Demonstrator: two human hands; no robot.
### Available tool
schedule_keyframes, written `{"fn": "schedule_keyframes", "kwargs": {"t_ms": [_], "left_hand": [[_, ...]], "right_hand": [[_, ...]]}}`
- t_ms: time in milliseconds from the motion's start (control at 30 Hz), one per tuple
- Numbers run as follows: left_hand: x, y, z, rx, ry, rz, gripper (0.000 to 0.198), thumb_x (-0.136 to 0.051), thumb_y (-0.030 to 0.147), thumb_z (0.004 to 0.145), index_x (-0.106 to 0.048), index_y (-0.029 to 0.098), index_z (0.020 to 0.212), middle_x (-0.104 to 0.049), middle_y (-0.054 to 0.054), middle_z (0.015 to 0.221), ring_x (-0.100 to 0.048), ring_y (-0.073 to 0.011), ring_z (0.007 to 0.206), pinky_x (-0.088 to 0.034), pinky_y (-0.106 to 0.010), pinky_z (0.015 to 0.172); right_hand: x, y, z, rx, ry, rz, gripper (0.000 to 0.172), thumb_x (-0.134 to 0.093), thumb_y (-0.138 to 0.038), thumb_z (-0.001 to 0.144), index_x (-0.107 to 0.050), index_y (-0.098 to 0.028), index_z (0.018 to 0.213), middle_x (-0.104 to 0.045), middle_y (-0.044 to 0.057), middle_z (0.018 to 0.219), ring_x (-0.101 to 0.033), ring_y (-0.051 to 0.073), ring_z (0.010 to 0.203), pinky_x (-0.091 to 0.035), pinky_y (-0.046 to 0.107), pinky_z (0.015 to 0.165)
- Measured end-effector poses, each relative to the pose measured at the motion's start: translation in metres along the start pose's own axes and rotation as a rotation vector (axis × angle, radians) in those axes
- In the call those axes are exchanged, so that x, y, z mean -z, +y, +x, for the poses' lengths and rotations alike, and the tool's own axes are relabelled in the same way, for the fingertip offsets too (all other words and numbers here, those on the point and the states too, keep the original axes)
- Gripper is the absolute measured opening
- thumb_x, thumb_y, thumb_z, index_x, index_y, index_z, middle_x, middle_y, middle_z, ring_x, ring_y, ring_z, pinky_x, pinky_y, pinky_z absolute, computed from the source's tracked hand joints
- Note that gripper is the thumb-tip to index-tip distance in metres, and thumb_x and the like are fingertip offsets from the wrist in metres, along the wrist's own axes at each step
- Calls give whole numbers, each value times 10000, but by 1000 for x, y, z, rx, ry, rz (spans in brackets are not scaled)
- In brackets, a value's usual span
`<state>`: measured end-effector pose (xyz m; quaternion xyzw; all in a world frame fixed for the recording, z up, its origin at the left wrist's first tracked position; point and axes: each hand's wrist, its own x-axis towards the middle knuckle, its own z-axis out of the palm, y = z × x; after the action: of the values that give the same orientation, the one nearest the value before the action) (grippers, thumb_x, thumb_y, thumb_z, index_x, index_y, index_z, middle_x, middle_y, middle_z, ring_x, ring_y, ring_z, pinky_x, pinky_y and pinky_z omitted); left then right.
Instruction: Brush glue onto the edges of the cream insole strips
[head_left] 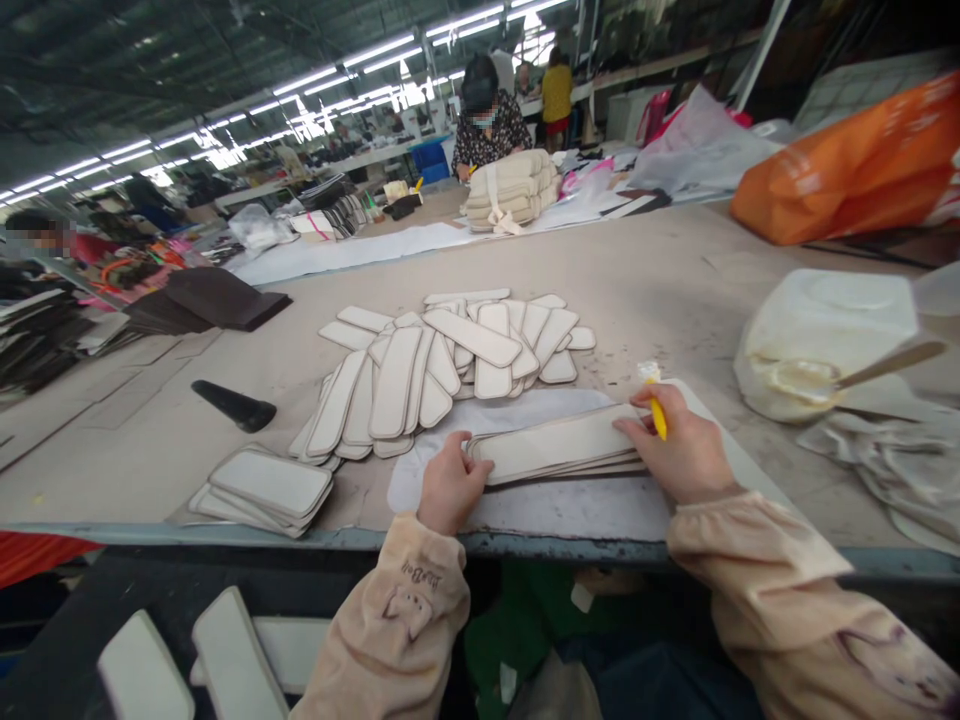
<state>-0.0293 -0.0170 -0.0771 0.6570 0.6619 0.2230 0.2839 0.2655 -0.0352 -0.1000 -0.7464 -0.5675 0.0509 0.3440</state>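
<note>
A long off-white panel [559, 440] with rounded ends and dark edges lies on top of a small stack of similar panels in front of me. At the stack's left end my left hand [454, 482] is closed, thumb and fingers gripping the panel's edge. My right hand [684, 445] is at the right end, its fingertips touching the top panel. That same hand is closed around a small yellow-handled brush [658, 415], whose whitish tip points up and away. Under the stack is a pale sheet [570, 510]. A heap of loose panels [397, 380] lies just beyond.
To the left are a neat panel stack [270, 480] and a dark tapered object [232, 405]. On the right stand a white plastic container [825, 335] with a flat stick and an orange bag [847, 165]. Across the table, a person [487, 120] sits behind tied bundles [510, 190].
</note>
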Motion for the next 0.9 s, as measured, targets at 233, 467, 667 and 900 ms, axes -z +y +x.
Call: {"fn": "schedule_keyframes", "kwargs": {"t_ms": [233,467,667,900], "left_hand": [[1,1,0,21,-20,-50,408,-661,266,716,-574,188,1107,-603,34,617,-596,-195,659,-371,-291,637],[2,1,3,35,-42,-57,307,-654,274,710,-586,211,1003,-585,49,570,-582,-185,615,-345,-276,606],[2,-2,6,29,-89,-9,354,-628,354,720,-563,197,1031,-585,49,594,-578,-188,606,-339,-274,591],[3,1,8,28,-114,44,357,-607,382,723,-558,196,1023,-568,57,570,-568,-184,578,-328,-274,572]], "right_hand": [[-2,2,1,1,-16,-39,302,-630,-406,770,-531,-267,1019,-653,3,755,-626,230,651,-429,326,633],[-1,0,1,-5,-33,-13,295,-634,-364,762,-521,-261,1015,-669,18,803,-644,242,683,-452,336,641],[1,-2,2,-3,-54,17,291,-624,-312,766,-515,-251,1029,-682,35,889,-661,238,726,-467,341,675],[-1,-5,3,-24,-34,17,279,-620,-309,763,-509,-260,1014,-682,19,859,-660,228,715,-464,330,669]]}}
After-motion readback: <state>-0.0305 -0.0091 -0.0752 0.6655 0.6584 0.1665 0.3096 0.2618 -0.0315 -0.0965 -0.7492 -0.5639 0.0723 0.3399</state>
